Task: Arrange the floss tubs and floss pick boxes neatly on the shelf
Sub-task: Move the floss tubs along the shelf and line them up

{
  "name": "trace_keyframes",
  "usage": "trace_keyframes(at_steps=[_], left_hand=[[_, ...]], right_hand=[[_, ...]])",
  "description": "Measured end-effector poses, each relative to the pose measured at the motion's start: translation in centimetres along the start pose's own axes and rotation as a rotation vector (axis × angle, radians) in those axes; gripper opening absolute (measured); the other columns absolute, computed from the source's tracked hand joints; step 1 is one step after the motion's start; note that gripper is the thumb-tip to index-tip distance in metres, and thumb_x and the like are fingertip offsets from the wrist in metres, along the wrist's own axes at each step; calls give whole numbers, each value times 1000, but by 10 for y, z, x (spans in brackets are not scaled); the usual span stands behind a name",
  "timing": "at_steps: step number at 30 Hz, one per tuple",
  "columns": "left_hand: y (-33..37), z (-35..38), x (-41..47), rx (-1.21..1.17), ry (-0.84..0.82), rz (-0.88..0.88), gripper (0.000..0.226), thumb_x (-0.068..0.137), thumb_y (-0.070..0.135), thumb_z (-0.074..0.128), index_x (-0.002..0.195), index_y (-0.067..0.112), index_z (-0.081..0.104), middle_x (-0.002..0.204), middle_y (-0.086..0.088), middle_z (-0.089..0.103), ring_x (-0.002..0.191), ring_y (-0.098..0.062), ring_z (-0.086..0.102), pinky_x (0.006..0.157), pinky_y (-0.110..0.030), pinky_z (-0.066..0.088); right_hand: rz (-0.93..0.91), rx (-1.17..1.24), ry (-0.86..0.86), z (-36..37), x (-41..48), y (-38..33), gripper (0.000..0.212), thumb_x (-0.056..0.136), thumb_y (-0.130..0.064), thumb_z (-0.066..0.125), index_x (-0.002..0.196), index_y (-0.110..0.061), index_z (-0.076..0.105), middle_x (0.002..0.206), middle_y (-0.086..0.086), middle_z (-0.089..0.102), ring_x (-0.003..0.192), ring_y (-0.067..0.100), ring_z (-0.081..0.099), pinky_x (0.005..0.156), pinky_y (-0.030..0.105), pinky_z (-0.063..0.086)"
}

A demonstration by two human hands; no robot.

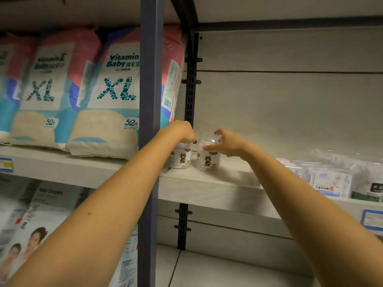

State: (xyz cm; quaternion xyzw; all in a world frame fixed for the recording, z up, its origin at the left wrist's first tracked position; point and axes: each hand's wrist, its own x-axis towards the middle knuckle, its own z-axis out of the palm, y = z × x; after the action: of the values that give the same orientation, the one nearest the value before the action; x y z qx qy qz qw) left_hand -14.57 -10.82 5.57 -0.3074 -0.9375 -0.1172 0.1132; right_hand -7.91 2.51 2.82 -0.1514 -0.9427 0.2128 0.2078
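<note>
Two small floss tubs with clear domed lids and a cartoon animal on the label stand side by side at the left end of the pale shelf (209,189). My left hand (180,130) grips the top of the left floss tub (180,158) from above. My right hand (229,142) holds the clear lid of the right floss tub (207,160), thumb in front and fingers over the dome. Further right on the same shelf lie floss pick boxes (329,183) in clear wrap, partly hidden by my right forearm.
A dark blue upright post (150,79) crosses in front of my left arm. Left of it, XL diaper packs (107,90) fill a shelf, with more diaper packs (41,220) below. A black slotted rail (190,83) runs up the back wall. A lower shelf (217,268) sits beneath.
</note>
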Motion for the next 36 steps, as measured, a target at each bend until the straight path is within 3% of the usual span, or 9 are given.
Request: trace_keyframes(at_steps=[7, 12, 17, 19, 22, 25, 29, 36], left_hand=[[-4, -4, -3, -47, -40, -8, 43, 82, 26, 67, 115, 4, 50, 109, -10, 51, 100, -27, 52, 77, -32, 44], [-1, -4, -6, -230, -45, 7, 43, 79, 30, 70, 108, 3, 51, 94, -7, 48, 91, -25, 53, 67, -29, 42], [1, -21, -22, -334, 127, 93, 38, 74, 37, 72, 77, 11, 44, 81, -5, 43, 68, -15, 41, 51, -24, 32], [3, -37, -38, -388, 227, 145, 40, 73, 40, 72, 85, 8, 51, 82, -4, 46, 67, -14, 41, 54, -24, 33], [5, -56, -72, -472, 336, 222, 48, 70, 44, 74, 103, 14, 56, 92, 3, 49, 80, -12, 46, 59, -20, 34], [2, -58, -102, -544, 306, 269, 67, 61, 53, 77, 116, 19, 60, 108, 9, 54, 99, -10, 52, 70, -22, 40], [0, -47, -130, -632, 192, 302, 69, 41, 68, 74, 96, 27, 67, 102, 9, 66, 100, -10, 59, 88, -33, 48], [11, -38, -142, -695, 140, 354, 66, 39, 66, 73, 92, 27, 67, 92, 9, 68, 91, -9, 62, 79, -30, 52]], right_hand=[[51, 118, -35, 3, 1, -3, 76, 83, -31, 67, 142, -10, 25, 139, 14, 40, 118, 30, 49, 90, 43, 52], [38, 73, -2, -3, -6, -3, 76, 83, -33, 66, 141, -7, 24, 133, 18, 46, 111, 31, 54, 90, 44, 51], [-81, 114, 121, -41, -36, -13, 75, 82, -33, 66, 141, -9, 26, 137, 18, 44, 116, 32, 52, 97, 44, 46], [-131, 151, 136, -60, -57, -18, 76, 81, -37, 65, 142, -12, 26, 137, 17, 44, 115, 29, 51, 98, 41, 46], [-166, 170, 99, -85, -96, -23, 82, 71, -49, 63, 140, -20, 30, 131, 9, 48, 110, 21, 52, 95, 36, 45], [-154, 210, 45, -95, -136, -22, 88, 54, -58, 61, 134, -27, 39, 120, 0, 54, 106, 17, 58, 95, 37, 48], [-148, 296, -20, -90, -172, -9, 82, 50, -59, 63, 126, -30, 46, 114, -4, 59, 101, 12, 62, 87, 27, 51], [-109, 296, 1, -87, -193, 4, 85, 47, -61, 60, 126, -35, 43, 116, -10, 56, 100, 8, 60, 90, 32, 50]])
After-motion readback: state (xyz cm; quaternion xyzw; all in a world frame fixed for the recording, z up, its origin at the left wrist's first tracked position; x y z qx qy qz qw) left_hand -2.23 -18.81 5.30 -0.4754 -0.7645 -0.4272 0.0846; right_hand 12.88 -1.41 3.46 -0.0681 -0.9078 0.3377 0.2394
